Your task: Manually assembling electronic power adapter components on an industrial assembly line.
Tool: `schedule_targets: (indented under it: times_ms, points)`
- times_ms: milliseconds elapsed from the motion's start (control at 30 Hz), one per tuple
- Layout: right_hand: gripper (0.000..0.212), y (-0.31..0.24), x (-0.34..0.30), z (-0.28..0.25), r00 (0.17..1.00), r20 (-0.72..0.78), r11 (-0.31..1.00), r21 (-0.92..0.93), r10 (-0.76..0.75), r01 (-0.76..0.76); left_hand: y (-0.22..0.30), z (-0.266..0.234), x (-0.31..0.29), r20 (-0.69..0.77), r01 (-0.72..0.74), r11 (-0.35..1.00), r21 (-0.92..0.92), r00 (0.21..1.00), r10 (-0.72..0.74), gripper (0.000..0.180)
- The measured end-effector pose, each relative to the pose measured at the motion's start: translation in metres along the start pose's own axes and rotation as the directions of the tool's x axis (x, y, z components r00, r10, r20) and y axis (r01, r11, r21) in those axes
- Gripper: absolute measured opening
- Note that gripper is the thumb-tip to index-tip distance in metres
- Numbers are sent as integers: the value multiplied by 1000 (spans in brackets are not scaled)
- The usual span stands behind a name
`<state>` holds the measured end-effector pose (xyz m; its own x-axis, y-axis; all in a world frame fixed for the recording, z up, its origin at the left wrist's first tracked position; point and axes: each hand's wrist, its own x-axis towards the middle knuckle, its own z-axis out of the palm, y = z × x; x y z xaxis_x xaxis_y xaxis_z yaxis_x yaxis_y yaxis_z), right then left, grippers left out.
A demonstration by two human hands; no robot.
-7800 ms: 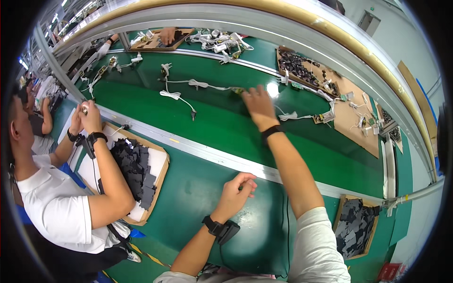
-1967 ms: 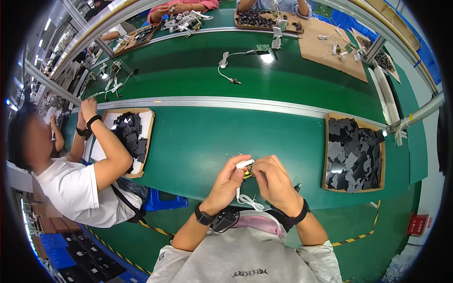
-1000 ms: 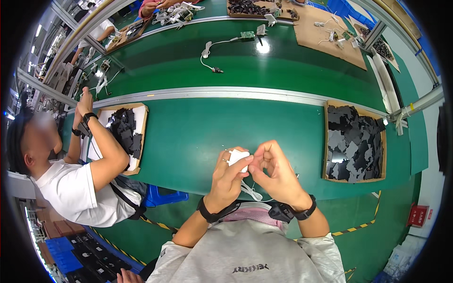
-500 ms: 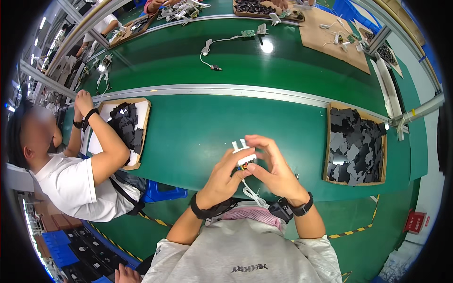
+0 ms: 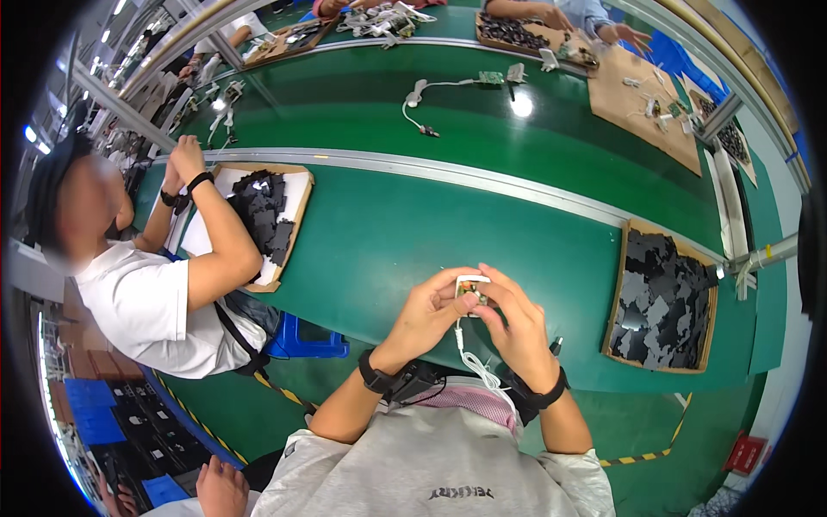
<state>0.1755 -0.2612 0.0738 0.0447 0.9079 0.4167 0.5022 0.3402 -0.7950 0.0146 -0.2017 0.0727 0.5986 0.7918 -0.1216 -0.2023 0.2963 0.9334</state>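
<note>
Between both hands I hold a white plug adapter point(image 5: 463, 280) with its housing open, and small electronic parts show inside. My left hand point(image 5: 427, 314) is closed on its left side, with the thumb at the lower part of the opening. My right hand point(image 5: 514, 320) grips it from the right, its fingers along the top edge and its thumb near the parts. From the adapter a white cable point(image 5: 469, 360) runs down in a loose bundle toward my waist. The adapter is above the near edge of the green table point(image 5: 379, 241).
At the right lies a cardboard tray point(image 5: 613, 319) of dark flat pieces; a similar tray point(image 5: 297, 228) is at the left by a seated co-worker point(image 5: 138, 293). A metal rail point(image 5: 448, 175) crosses the table. Beyond it lie a cabled circuit board point(image 5: 491, 77) and other people's hands.
The adapter has been turned over: its prongs pointed away before, and now its open side with the parts faces up. My view has shifted slightly. Both hands keep hold.
</note>
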Motion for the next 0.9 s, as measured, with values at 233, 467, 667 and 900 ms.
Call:
schedule_targets:
  times_ms: [233, 467, 667, 900]
  points:
    - [19, -9, 6, -12, 999, 49, 999, -38, -18, 20, 2, 3, -12, -17, 2, 1000, 24, 1000, -2, 42]
    - [19, -34, 1, -25, 997, 67, 997, -64, -28, 32, 20, 13, -19, 26, -85, 942, 325, 996, 81, 42]
    - [41, -13, -5, -43, 975, 221, 1000, 11, 18, -21, 35, 29, -28, 33, -159, 788, 595, 984, 173, 38]
    - [40, -13, -20, -36, 999, 39, 968, 248, 22, -31, 56, 53, -15, 234, -430, 807, 404, 902, 364, 42]
